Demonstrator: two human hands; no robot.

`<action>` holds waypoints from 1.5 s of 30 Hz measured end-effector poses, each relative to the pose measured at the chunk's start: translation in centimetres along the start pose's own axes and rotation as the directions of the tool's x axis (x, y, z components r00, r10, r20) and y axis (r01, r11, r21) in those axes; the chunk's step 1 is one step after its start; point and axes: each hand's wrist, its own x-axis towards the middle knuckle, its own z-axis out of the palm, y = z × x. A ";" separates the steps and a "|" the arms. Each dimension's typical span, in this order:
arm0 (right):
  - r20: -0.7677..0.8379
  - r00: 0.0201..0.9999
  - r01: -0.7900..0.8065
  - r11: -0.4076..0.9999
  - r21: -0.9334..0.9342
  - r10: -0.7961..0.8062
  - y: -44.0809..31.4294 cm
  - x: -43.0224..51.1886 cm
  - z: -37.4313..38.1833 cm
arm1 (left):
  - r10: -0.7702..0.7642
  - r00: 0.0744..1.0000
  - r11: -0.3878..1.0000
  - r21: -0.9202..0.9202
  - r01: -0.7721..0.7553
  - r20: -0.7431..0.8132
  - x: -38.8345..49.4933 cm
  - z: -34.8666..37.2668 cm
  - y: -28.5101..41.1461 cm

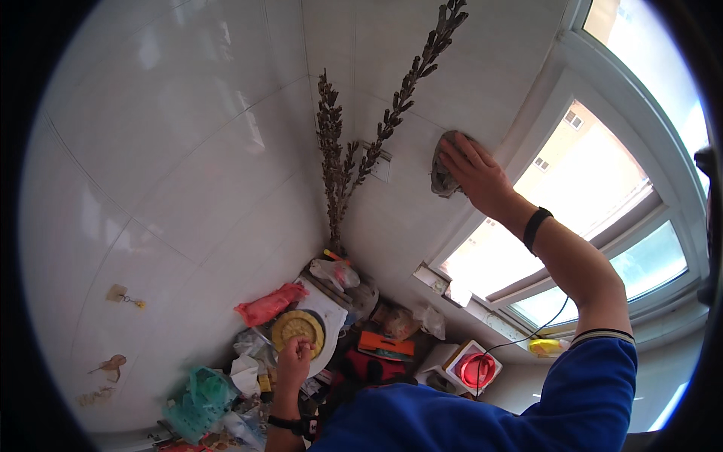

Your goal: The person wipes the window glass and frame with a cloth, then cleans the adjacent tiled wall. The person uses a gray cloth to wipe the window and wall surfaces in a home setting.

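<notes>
My right hand [480, 175] presses a crumpled grey cloth [443, 172] against the white tiled wall [390, 214], just left of the window frame. Its fingers lie spread over the cloth, and a black band circles the wrist. Lower down, my left hand [296, 361] has its fingers curled in, with nothing visible in them. It appears in front of a round yellow lid-like object [298, 327]; whether they touch, I cannot tell. That object rests on a white-topped surface [333, 333] in the corner.
Tall dried seed stalks [333, 169] stand in the corner, partly covering a wall switch plate [381, 164]. Below are a red plastic bag [271, 305], a green bag [200, 395], an orange box [387, 344] and a foam box [491, 381] holding a red container. A dark cable [528, 339] hangs by the window [565, 181].
</notes>
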 end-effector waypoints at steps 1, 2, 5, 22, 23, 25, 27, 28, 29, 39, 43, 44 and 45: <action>-0.004 1.000 0.000 1.000 0.009 0.000 0.1 -1.1 -0.3 | -0.003 1.000 0.999 -0.043 0.004 0.015 0.0 0.0 -0.1; 0.020 1.000 -0.006 1.000 0.010 0.006 0.1 -2.1 -0.7 | 0.001 1.000 1.000 -0.014 -0.001 0.006 0.0 -0.2 -0.2; 0.065 0.998 -0.018 1.000 0.008 0.018 0.1 -3.9 -2.3 | -0.002 1.000 1.000 -0.018 0.002 -0.015 -0.5 -1.6 -1.1; 0.574 0.718 -0.455 -0.358 0.815 0.393 -15.5 5.1 -9.1 | 0.014 0.991 1.000 0.025 -0.011 -0.136 -2.3 -10.3 -3.5; 0.611 0.737 -0.423 -0.509 0.749 0.287 -16.6 7.3 -9.2 | 0.039 0.989 0.998 0.044 -0.033 -0.143 -1.9 -10.9 -3.1; 0.541 0.786 -0.347 -0.510 0.787 0.300 -18.3 11.4 -10.0 | 0.032 0.988 0.999 0.009 -0.031 -0.150 -1.5 -12.2 -2.4; 0.549 0.794 -0.305 -0.609 0.732 0.262 -19.0 15.5 -11.3 | 0.064 0.982 0.998 0.013 -0.062 -0.178 -1.1 -13.1 -1.7; 0.460 0.841 -0.220 -0.597 0.771 0.284 -18.9 17.3 -11.8 | 0.099 0.975 0.995 0.035 -0.094 -0.200 -0.7 -13.8 -1.2; 0.425 0.856 -0.183 -0.597 0.781 0.295 -18.5 19.1 -12.3 | 0.117 0.970 0.993 0.049 -0.109 -0.215 -0.4 -14.5 -0.5; 0.244 0.722 0.361 -0.654 0.664 0.647 -6.1 38.2 -17.7 | 0.654 0.634 0.750 0.461 -0.474 -0.413 5.9 -30.3 21.1; 0.155 0.591 0.304 -0.396 0.866 0.792 -0.2 43.9 -17.9 | 0.686 0.599 0.698 0.603 -0.385 -0.412 9.2 -33.9 26.9; 0.169 0.541 0.221 -0.333 0.917 0.824 1.1 45.4 -17.7 | 0.704 0.582 0.671 0.651 -0.356 -0.407 9.9 -34.9 27.8; 0.136 0.498 0.165 -0.247 0.955 0.856 2.1 46.5 -17.5 | 0.724 0.562 0.639 0.696 -0.327 -0.401 10.6 -36.0 28.6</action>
